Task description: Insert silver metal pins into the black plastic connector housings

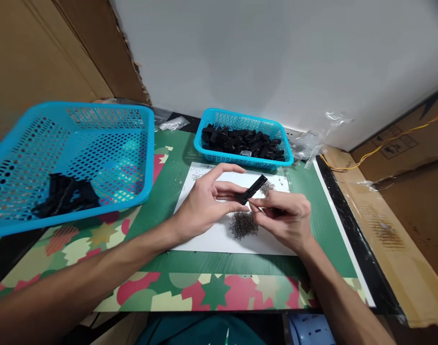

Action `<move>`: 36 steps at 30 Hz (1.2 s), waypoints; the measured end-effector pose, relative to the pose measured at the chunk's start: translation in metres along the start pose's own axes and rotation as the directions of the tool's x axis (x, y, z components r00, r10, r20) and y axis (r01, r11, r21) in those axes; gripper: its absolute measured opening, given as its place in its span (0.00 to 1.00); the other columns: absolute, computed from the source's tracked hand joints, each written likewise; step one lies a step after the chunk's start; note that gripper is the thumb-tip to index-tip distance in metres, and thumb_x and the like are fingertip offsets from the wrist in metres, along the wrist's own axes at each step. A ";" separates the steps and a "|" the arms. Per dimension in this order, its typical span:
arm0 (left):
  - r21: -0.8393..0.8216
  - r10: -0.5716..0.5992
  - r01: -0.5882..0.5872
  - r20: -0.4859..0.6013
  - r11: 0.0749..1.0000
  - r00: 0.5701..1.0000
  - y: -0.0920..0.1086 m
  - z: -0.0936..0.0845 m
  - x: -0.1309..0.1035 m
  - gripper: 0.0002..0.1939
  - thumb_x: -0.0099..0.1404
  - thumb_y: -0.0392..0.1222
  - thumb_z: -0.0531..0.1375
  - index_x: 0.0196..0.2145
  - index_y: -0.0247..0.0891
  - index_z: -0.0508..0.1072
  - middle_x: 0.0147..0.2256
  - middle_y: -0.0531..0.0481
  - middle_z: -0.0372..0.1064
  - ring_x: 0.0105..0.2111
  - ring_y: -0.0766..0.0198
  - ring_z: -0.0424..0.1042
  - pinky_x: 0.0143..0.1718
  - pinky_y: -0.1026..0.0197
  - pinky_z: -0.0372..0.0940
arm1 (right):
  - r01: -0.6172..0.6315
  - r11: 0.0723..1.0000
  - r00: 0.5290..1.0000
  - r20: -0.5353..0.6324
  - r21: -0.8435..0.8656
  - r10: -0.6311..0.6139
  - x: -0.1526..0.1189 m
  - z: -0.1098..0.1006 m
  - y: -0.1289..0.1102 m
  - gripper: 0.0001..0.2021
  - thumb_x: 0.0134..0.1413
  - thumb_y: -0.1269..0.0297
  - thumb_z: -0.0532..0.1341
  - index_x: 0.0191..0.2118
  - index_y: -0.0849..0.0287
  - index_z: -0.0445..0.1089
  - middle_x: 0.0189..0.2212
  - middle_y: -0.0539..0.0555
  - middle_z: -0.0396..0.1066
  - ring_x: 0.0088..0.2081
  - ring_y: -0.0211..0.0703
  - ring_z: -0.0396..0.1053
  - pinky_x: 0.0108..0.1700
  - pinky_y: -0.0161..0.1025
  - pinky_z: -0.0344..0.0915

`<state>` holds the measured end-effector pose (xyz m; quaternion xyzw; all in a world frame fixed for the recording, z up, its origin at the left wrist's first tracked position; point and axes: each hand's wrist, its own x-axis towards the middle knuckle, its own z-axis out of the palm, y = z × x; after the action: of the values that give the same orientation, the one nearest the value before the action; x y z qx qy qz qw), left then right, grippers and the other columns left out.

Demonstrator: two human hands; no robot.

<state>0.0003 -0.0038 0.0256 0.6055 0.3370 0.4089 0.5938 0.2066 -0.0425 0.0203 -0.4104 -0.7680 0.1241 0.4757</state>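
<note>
Between thumb and fingers, my left hand (208, 201) grips a long black plastic part (255, 187), tilted with its far end up to the right. My right hand (285, 215) is closed in a pinch against the lower end of that part; whatever is between its fingertips is too small to make out. Just below the hands, a pile of small metal pieces (243, 225) lies on a white sheet (204, 239). A second, smaller pile of metal pieces (267, 187) sits behind the right hand.
A blue basket (204, 153) heaped with black parts (240, 141) stands at the back. On the left, a larger blue basket (147, 158) holds several long black parts (66, 194). Cardboard (402, 239) borders the right side, with a yellow wire (391, 139) above it.
</note>
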 end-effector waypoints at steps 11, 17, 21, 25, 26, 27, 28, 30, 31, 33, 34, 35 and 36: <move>-0.008 -0.032 0.032 0.009 0.999 0.999 -0.001 0.001 -0.003 0.38 0.56 0.34 0.75 0.63 0.39 0.72 0.43 0.45 0.84 0.43 0.49 0.85 0.48 0.54 0.80 | 0.008 0.999 0.998 0.068 0.050 -0.011 0.002 -0.003 -0.005 0.05 0.58 0.71 0.68 0.31 0.58 0.80 0.17 0.45 0.65 0.19 0.32 0.58 0.23 0.32 0.58; -0.062 -0.063 0.063 -0.004 0.996 0.998 0.000 0.002 -0.006 0.34 0.55 0.30 0.73 0.60 0.37 0.77 0.42 0.45 0.85 0.41 0.49 0.85 0.45 0.54 0.82 | -0.011 0.998 0.992 0.128 0.069 0.002 0.002 -0.005 -0.008 0.09 0.59 0.70 0.66 0.27 0.58 0.75 0.16 0.44 0.63 0.18 0.31 0.57 0.23 0.32 0.56; -0.016 -0.036 0.036 -0.003 0.999 0.999 0.003 0.002 -0.008 0.26 0.56 0.32 0.73 0.54 0.37 0.81 0.43 0.46 0.84 0.40 0.49 0.85 0.46 0.53 0.82 | 0.001 0.997 0.986 0.167 0.079 -0.014 0.002 -0.007 -0.010 0.07 0.58 0.74 0.65 0.30 0.58 0.76 0.18 0.43 0.63 0.19 0.30 0.56 0.23 0.31 0.55; 0.059 0.030 -0.029 -0.030 0.998 0.999 0.003 0.000 -0.007 0.22 0.54 0.32 0.75 0.48 0.37 0.83 0.42 0.47 0.85 0.43 0.49 0.85 0.48 0.54 0.81 | 0.060 0.998 0.980 0.189 0.028 -0.064 0.001 -0.007 -0.009 0.07 0.56 0.77 0.66 0.31 0.58 0.75 0.20 0.43 0.65 0.20 0.30 0.58 0.24 0.31 0.55; 0.070 0.040 -0.038 -0.034 0.997 0.999 0.002 0.000 -0.007 0.22 0.54 0.32 0.75 0.48 0.37 0.83 0.42 0.47 0.85 0.44 0.49 0.85 0.49 0.54 0.81 | 0.074 0.997 0.979 0.191 0.011 -0.075 0.001 -0.007 -0.008 0.07 0.56 0.77 0.65 0.32 0.57 0.75 0.20 0.44 0.65 0.20 0.30 0.58 0.24 0.31 0.55; 0.081 0.045 -0.042 -0.035 0.996 0.998 0.001 0.000 -0.007 0.21 0.54 0.32 0.75 0.48 0.37 0.83 0.43 0.47 0.84 0.44 0.49 0.85 0.50 0.54 0.81 | 0.086 0.996 0.977 0.195 -0.004 -0.083 0.000 -0.007 -0.007 0.07 0.57 0.77 0.65 0.32 0.57 0.75 0.20 0.44 0.65 0.20 0.31 0.59 0.24 0.31 0.56; 0.092 0.048 -0.045 -0.034 0.995 0.998 0.001 -0.001 -0.007 0.21 0.55 0.33 0.75 0.48 0.38 0.83 0.43 0.47 0.84 0.45 0.48 0.84 0.50 0.53 0.80 | 0.094 0.995 0.976 0.200 -0.019 -0.089 0.000 -0.007 -0.007 0.08 0.58 0.77 0.64 0.32 0.57 0.75 0.20 0.44 0.65 0.20 0.31 0.59 0.24 0.32 0.56; 0.113 0.056 -0.053 -0.028 0.992 0.998 0.001 -0.001 -0.007 0.20 0.55 0.34 0.75 0.47 0.38 0.83 0.44 0.47 0.84 0.46 0.48 0.84 0.51 0.53 0.80 | 0.106 0.994 0.973 0.210 -0.041 -0.095 -0.001 -0.007 -0.006 0.08 0.61 0.76 0.63 0.33 0.56 0.75 0.20 0.45 0.66 0.20 0.32 0.59 0.24 0.33 0.56; 0.121 0.060 -0.057 -0.025 0.991 0.998 0.001 -0.001 -0.008 0.20 0.55 0.34 0.74 0.47 0.39 0.83 0.44 0.47 0.84 0.45 0.48 0.84 0.51 0.52 0.80 | 0.108 0.993 0.972 0.215 -0.047 -0.095 -0.002 -0.008 -0.006 0.08 0.61 0.75 0.63 0.33 0.56 0.75 0.20 0.45 0.66 0.20 0.32 0.60 0.24 0.33 0.56; 0.131 0.067 -0.065 -0.012 0.989 0.998 0.002 -0.002 -0.008 0.20 0.56 0.33 0.74 0.47 0.39 0.83 0.44 0.48 0.84 0.45 0.48 0.84 0.50 0.52 0.81 | 0.108 0.993 0.969 0.229 -0.048 -0.095 -0.003 -0.009 -0.006 0.08 0.63 0.74 0.63 0.34 0.56 0.76 0.21 0.46 0.67 0.20 0.33 0.60 0.24 0.34 0.57; 0.132 0.067 -0.066 -0.004 0.989 0.998 0.002 -0.003 -0.007 0.20 0.56 0.33 0.73 0.47 0.39 0.83 0.44 0.48 0.84 0.45 0.48 0.84 0.49 0.53 0.81 | 0.108 0.993 0.967 0.236 -0.045 -0.094 -0.004 -0.010 -0.006 0.07 0.64 0.73 0.64 0.34 0.56 0.76 0.21 0.46 0.68 0.20 0.33 0.61 0.24 0.34 0.57; 0.133 0.065 -0.065 0.006 0.989 0.998 0.003 -0.003 -0.007 0.20 0.56 0.32 0.73 0.47 0.40 0.83 0.44 0.48 0.84 0.45 0.48 0.84 0.48 0.53 0.81 | 0.108 0.993 0.966 0.243 -0.042 -0.095 -0.004 -0.010 -0.006 0.07 0.64 0.73 0.64 0.35 0.56 0.76 0.21 0.46 0.68 0.20 0.33 0.61 0.24 0.34 0.57; 0.133 0.065 -0.066 0.017 0.989 0.998 0.004 -0.004 -0.007 0.20 0.56 0.31 0.72 0.47 0.40 0.83 0.44 0.48 0.84 0.45 0.48 0.84 0.47 0.54 0.82 | 0.108 0.993 0.964 0.247 -0.042 -0.094 -0.005 -0.010 -0.006 0.07 0.64 0.72 0.64 0.35 0.56 0.77 0.21 0.47 0.69 0.20 0.33 0.61 0.24 0.34 0.57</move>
<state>-0.0070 -0.0087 0.0285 0.6572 0.3400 0.4009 0.5401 0.2130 -0.0520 0.0257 -0.3651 -0.8439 0.1282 0.3715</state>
